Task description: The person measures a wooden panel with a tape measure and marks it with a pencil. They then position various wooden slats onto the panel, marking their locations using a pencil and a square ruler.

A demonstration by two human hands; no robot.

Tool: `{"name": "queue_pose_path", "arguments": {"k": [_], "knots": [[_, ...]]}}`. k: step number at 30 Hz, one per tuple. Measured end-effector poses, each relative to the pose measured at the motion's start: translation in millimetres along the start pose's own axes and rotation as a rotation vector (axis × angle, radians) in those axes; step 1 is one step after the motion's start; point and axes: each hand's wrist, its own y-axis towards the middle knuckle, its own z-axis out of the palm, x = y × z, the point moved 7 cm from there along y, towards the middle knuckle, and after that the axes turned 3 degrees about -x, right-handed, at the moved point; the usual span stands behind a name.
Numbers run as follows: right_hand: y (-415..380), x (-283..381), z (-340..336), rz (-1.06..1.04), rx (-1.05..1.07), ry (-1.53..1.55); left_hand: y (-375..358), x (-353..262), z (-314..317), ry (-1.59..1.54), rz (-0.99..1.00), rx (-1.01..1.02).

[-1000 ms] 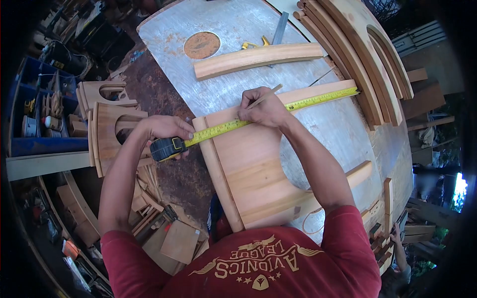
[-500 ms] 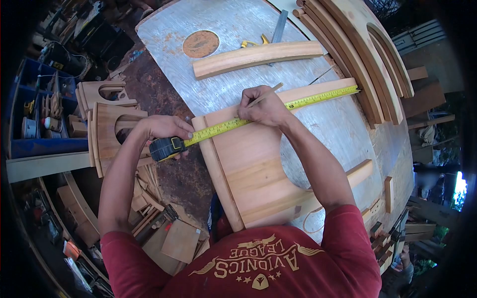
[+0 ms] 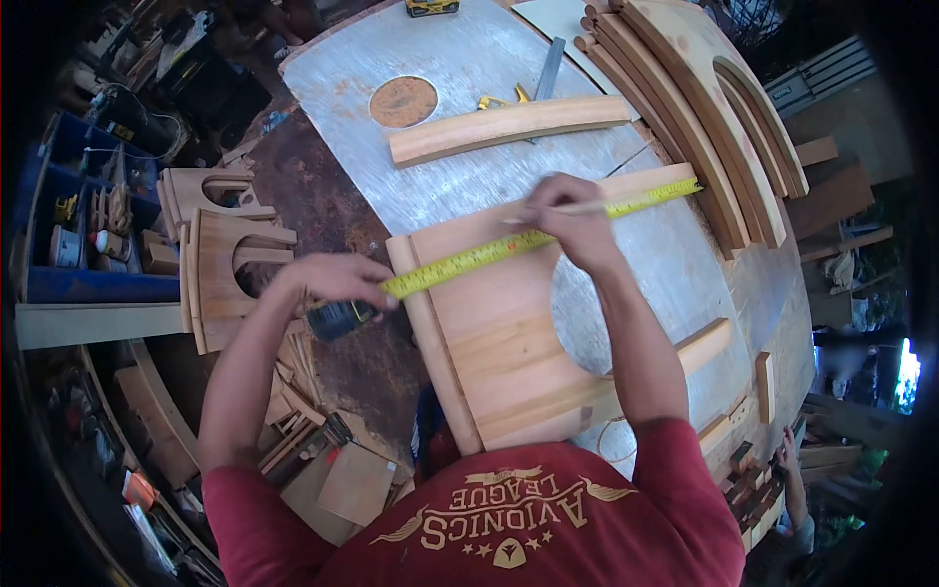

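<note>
A wooden panel (image 3: 499, 342) with a curved cut-out lies on the metal-topped table in front of me. The yellow blade of a tape measure (image 3: 469, 261) stretches across its far part, its end near the stacked curved pieces. My left hand (image 3: 337, 279) is closed around the tape's dark case (image 3: 339, 319), just off the panel's left edge; the hand partly hides the case. Over the blade, my right hand (image 3: 575, 217) pinches a thin pencil (image 3: 584, 208). This hand is blurred, and whether the pencil touches the wood cannot be made out.
Beyond the panel lie a curved wooden piece (image 3: 509, 129) and a metal square (image 3: 550, 68). Curved wooden parts (image 3: 675, 127) are stacked at the right. More cut panels (image 3: 220, 269) stand at the left by a blue bin (image 3: 98, 287). Another person's hand (image 3: 787, 452) shows at lower right.
My right hand has moved right along the tape with the pencil, which now lies flatter. My left hand and the tape case have shifted slightly right and down. The view has shifted a little.
</note>
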Motion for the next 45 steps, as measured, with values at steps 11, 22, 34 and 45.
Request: {"name": "queue_pose_path", "arguments": {"k": [11, 22, 34, 45], "knots": [[-338.3, 62.9, -143.8, 0.086, -0.773, 0.229, -57.7, -46.3, 166.3, 0.005, 0.373, -0.302], [-539.3, 18.6, -138.2, 1.166, -1.052, -1.142, -98.0, -48.0, 19.9, -0.712, 0.469, -1.161], [-587.0, -3.8, -63.7, 0.728, -1.456, -0.51, 23.2, 4.5, -273.5, -0.207, 0.052, -1.581], [-447.8, 50.9, 18.8, 0.712, -1.295, -1.047, 63.1, -82.5, -220.2, 0.662, 0.553, -1.456]]}}
